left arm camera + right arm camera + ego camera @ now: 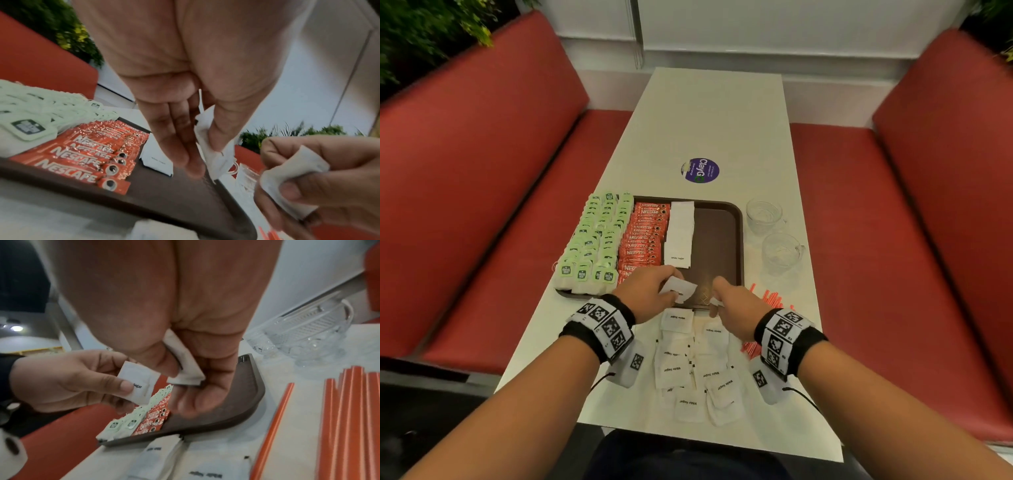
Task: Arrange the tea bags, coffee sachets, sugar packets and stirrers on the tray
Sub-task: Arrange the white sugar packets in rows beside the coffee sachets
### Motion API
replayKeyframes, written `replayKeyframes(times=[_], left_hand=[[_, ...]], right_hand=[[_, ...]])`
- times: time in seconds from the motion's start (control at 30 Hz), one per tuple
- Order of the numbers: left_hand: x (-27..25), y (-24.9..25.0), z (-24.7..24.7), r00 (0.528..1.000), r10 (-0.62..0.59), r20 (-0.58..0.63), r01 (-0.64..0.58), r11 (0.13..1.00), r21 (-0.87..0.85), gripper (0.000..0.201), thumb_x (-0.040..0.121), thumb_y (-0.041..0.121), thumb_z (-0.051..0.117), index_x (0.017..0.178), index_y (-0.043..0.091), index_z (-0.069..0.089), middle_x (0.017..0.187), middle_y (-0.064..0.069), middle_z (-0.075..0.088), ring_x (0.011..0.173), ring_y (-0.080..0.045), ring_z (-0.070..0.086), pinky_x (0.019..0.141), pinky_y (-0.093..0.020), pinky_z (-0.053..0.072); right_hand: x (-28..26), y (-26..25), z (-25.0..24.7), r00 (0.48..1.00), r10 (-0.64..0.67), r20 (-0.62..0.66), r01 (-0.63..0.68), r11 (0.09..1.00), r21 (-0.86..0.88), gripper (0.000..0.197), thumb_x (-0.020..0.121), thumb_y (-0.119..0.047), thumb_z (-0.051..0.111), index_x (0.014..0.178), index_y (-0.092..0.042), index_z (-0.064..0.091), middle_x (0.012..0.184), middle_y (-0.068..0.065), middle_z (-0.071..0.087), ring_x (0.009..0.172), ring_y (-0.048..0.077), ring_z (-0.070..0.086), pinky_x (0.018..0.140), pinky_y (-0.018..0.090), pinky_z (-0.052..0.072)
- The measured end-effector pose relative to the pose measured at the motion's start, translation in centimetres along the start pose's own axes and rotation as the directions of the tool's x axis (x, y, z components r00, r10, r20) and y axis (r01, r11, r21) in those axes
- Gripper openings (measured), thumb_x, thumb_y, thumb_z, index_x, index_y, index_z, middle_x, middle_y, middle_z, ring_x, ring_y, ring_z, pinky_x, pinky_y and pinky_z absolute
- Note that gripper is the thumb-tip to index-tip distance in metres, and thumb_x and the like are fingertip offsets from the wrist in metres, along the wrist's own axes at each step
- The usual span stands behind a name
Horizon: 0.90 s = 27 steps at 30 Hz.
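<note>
Right now each hand holds one white sugar packet over the near edge of the brown tray (736,219). L hand (645,293) pinches its sugar packet (678,288) btwn thumb & fingers; R hand (736,303) has another packet (186,368) nipped btwn thumb & curled fingers. On tray, L to R: green tea bags (595,240), red Nescafe sachets (643,236), a row of sugar packets (680,233); right part bare. Loose sugar packets (695,366) lie on table (709,113) just below tray. Orange stirrers (774,299) on table right of tray, 2 glass cups (772,228) beyond them.
</note>
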<state>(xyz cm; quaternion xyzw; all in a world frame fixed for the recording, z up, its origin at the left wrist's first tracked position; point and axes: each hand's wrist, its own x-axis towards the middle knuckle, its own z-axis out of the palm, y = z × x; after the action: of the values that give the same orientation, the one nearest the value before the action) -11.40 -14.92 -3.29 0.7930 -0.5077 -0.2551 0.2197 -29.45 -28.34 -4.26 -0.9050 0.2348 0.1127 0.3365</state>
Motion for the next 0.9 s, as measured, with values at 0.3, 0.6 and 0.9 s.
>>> replayKeyframes(times=[0.3,0.6,0.9], left_hand=[[-0.3,0.4,0.7,0.997,0.05,-0.05,-0.058,0.985,-0.163,0.005,0.089,0.028,0.072,0.091,0.03,0.068,0.08,0.011,0.069,0.069,-0.002,0.06,0.069,-0.027,0.052],[4.4,-1.2,-1.1,0.976,-0.095,-0.194,0.098,0.995,0.007,0.006,0.092,0.028,0.068,0.098,0.026,0.069,0.082,0.01,0.062,0.074,-0.008,0.055,0.061,-0.022,0.04],[11.0,-3.3,-0.4,0.965,-0.252,-0.07,0.262,0.926,0.271,0.024,0.085,0.031,0.076,0.107,0.026,0.067,0.109,0.001,0.066,0.096,-0.018,0.059,0.084,-0.031,0.049]], right_hand=[[1.8,-0.7,0.1,0.965,-0.139,-0.222,0.169,0.978,0.125,0.01,0.095,-0.027,0.063,0.091,-0.03,0.054,0.083,-0.015,0.051,0.076,0.006,0.05,0.071,0.027,0.037],[2.1,-0.1,-0.5,0.963,0.013,-0.268,0.097,0.915,0.392,0.016,0.101,-0.022,0.049,0.115,-0.027,0.042,0.102,0.001,0.06,0.082,0.019,0.06,0.072,0.034,0.052],[0.9,0.8,-2.0,0.953,0.158,-0.259,0.054,0.751,0.658,0.009,0.092,-0.002,0.047,0.09,-0.007,0.054,0.088,0.018,0.071,0.077,0.034,0.07,0.067,0.039,0.056]])
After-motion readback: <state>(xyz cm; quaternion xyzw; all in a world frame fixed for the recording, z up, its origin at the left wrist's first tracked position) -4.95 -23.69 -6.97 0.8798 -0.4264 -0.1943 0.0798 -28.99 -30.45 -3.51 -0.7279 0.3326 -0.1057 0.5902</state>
